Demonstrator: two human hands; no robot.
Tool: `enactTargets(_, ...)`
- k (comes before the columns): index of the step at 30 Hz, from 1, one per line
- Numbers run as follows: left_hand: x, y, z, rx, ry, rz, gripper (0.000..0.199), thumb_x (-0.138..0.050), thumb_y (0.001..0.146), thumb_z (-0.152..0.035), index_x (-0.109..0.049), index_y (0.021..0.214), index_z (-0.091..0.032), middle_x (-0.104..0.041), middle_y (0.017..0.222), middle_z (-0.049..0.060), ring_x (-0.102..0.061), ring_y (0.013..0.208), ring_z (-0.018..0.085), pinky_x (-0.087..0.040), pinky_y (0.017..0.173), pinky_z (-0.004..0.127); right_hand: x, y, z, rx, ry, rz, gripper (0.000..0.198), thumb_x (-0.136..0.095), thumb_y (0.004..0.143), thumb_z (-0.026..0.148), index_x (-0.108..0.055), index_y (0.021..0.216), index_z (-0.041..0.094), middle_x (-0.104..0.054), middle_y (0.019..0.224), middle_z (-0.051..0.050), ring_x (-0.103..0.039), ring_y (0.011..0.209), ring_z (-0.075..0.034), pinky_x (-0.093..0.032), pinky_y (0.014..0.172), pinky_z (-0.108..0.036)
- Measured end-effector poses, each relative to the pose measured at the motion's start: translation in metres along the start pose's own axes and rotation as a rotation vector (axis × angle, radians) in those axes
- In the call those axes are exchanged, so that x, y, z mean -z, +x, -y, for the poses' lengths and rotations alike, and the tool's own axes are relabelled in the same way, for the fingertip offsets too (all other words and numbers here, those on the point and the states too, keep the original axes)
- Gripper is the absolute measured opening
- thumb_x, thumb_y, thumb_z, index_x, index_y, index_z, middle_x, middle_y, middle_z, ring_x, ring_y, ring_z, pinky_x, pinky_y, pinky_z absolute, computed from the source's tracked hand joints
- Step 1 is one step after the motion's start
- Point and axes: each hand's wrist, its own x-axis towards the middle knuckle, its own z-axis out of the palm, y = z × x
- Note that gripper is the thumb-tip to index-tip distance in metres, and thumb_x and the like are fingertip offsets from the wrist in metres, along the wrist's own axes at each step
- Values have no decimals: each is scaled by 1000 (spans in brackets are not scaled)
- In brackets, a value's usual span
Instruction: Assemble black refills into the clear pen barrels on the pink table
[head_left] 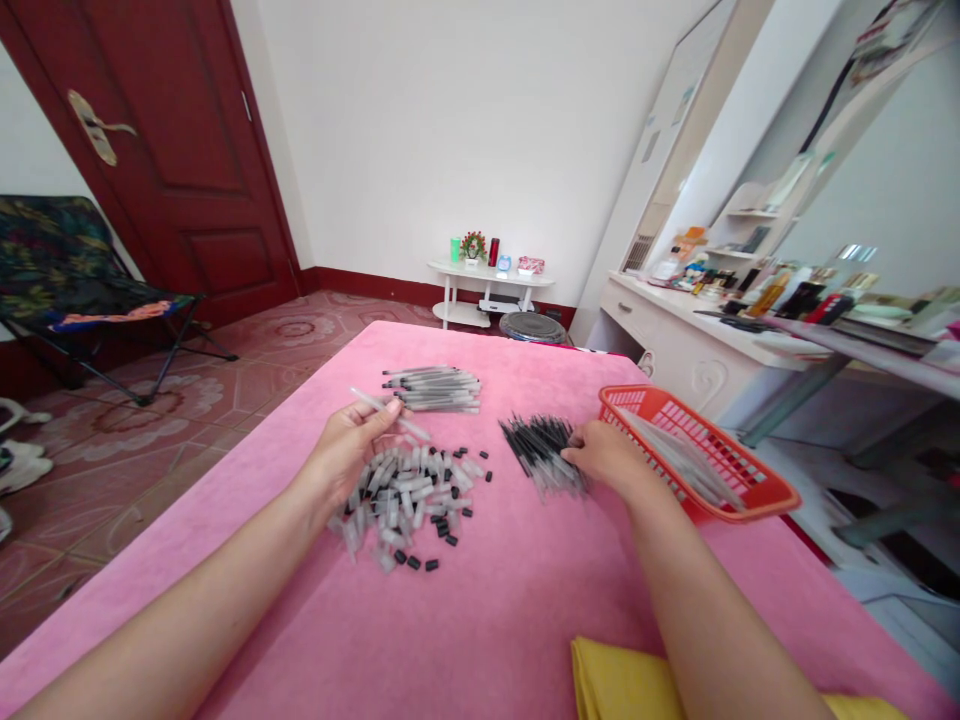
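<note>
My left hand pinches a translucent pen barrel between thumb and fingers, held at a slant. Just below it lies a heap of short clear and black pen caps and end pieces. Beyond that hand is a stack of pens, clear with dark ends. To the right, my right hand reaches into a pile of thin black pen refills. Its fingertips are closed at the pile's right edge; whether they grip a single refill is hidden.
A red plastic basket with long clear tubes in it stands by my right hand. Folded yellow cloth lies at the near edge of the pink-covered table. Beyond are a cluttered dresser, a low white stand and a folding chair.
</note>
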Motion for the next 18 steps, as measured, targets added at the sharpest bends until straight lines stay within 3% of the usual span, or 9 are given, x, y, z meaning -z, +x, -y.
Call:
enactTargets(4,-1,-1,0,25,9,5,25,-74,63,-30,-65,79,-13,-65,72,1,-60,59,8,-50,56,17,-3,-4,15,17,-7,-89,28,-53,75,40,-70,85,21,-67,88,-11,-61,85,-24,-41,68,-31)
enactTargets(6,-2,-2,0,35,14,11,24,-73,63,-30,-65,79,-14,-65,73,0,-60,59,9,-50,55,17,-8,-6,25,157,27,-164,28,-51,78,39,-68,95,24,-65,100,-9,-56,97,-23,-40,80,-34)
enactTargets(8,-2,-2,0,35,23,13,23,-73,63,-30,-65,78,-14,-65,72,0,-61,59,9,-50,55,18,-15,-6,32,331,49,-189,37,-53,78,39,-60,112,28,-54,123,-7,-44,115,-24,-31,94,-37)
enactTargets(10,-3,-2,0,31,32,9,24,-73,63,-31,-65,78,-14,-66,72,0,-61,59,9,-50,56,19,-26,-5,34,401,39,-135,57,-55,76,43,-43,130,31,-33,142,-6,-24,130,-29,-20,101,-44)
enactTargets(12,-3,-2,1,28,39,2,25,-74,62,-31,-65,78,-15,-66,72,1,-61,59,10,-50,56,20,-40,-3,33,360,12,-47,70,-50,78,48,-23,140,30,-14,149,-8,-8,134,-33,-13,102,-52)
enactTargets(14,-3,-2,1,31,46,3,26,-74,61,-32,-65,78,-14,-66,71,1,-61,59,10,-50,56,20,-52,0,30,302,-16,2,69,-39,84,48,-11,143,28,-5,150,-10,0,135,-35,-11,101,-57)
enactTargets(18,-3,-3,3,40,74,20,26,-73,62,-33,-65,78,-14,-65,68,1,-61,60,10,-50,57,19,-66,5,27,306,-56,-16,59,-31,89,37,-9,143,29,-5,150,-9,1,135,-33,-9,100,-59)
